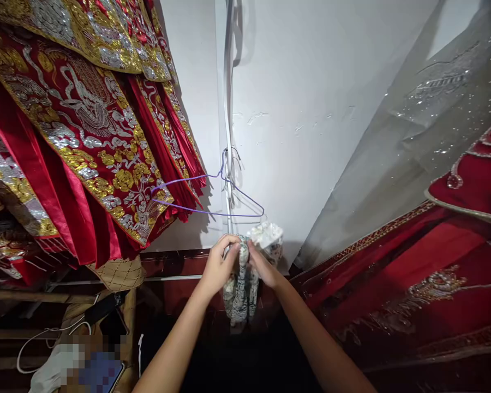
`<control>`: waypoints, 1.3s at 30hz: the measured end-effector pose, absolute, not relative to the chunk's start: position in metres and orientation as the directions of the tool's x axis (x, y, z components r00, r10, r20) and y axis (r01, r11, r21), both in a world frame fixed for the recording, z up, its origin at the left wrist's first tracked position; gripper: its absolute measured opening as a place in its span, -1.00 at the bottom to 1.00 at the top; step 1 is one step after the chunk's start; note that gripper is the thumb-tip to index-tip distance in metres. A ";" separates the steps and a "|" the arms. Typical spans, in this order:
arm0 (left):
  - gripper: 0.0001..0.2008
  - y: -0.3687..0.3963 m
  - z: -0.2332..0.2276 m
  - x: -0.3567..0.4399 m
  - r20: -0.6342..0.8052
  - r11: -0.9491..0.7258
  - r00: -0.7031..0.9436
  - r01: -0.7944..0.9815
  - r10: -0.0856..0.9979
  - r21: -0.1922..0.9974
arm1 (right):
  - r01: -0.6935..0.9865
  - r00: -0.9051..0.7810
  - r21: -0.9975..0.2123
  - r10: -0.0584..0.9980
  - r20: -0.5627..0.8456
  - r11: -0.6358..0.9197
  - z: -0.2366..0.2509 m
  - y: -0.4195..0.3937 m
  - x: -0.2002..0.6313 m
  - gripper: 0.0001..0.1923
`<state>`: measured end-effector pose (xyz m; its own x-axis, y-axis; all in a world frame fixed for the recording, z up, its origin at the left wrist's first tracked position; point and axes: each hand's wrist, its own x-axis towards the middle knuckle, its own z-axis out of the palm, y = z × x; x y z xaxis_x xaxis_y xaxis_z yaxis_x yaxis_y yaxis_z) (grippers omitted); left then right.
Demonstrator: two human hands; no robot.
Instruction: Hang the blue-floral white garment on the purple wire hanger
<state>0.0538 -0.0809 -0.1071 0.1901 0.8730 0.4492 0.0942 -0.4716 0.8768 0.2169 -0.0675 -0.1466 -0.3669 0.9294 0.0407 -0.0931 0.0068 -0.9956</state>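
A grey-green and white patterned garment (240, 297) hangs in folds between my two hands. My left hand (221, 259) pinches its top edge from the left. On the other side, my right hand (264, 262) grips the same edge, its fingers partly hidden by the cloth. Just above them, a purple wire hanger (210, 213) with nothing on it hangs by its hook near the wall. Behind my right hand is a pale patterned cloth piece (267, 234); whether it belongs to the garment I cannot tell.
Red costumes with gold and silver embroidery (102, 125) hang at the left. A sheer sparkling white cloth (376, 142) and a red beaded dress (409, 262) fill the right. A bamboo seat (129, 322) at lower left holds a phone (102, 374) and a white cable (22, 349).
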 end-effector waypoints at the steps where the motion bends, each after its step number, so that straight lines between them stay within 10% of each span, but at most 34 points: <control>1: -0.78 -0.085 -0.104 0.056 0.483 -0.511 0.185 0.151 0.856 0.846 | -0.170 -0.406 -0.985 0.913 0.034 -0.039 -0.143 -0.069 0.213 -0.35; 5: -0.69 -0.093 -0.115 0.040 0.425 -0.479 0.240 0.257 0.873 0.839 | -0.095 -0.567 -0.993 0.824 -0.003 -0.069 -0.122 -0.069 0.212 -0.48; 9: -0.52 -0.099 -0.132 0.010 0.110 -0.334 0.539 0.338 0.835 0.880 | 0.191 -0.630 -0.940 0.770 0.104 0.282 -0.090 -0.045 0.223 -0.73; 14: -0.59 -0.099 -0.121 -0.019 -0.010 -0.333 0.439 0.695 0.898 0.637 | 0.309 -0.248 -0.837 0.888 0.387 0.451 -0.089 0.011 0.221 -0.41; 22: -0.78 -0.073 -0.123 -0.067 -0.310 -0.222 0.280 0.952 0.908 0.211 | 0.353 -0.191 -0.824 0.896 0.401 0.444 -0.120 0.025 0.246 -0.74; 31: -0.62 -0.028 -0.061 -0.087 0.367 -0.451 0.340 0.848 0.866 0.277 | 0.382 -0.239 -0.820 0.903 0.358 0.426 -0.085 0.003 0.268 -0.84; 39: -0.75 -0.007 -0.029 -0.059 0.606 -0.535 0.265 0.782 0.750 0.320 | 0.357 -0.281 -0.862 0.921 0.268 0.360 -0.092 -0.017 0.239 -0.79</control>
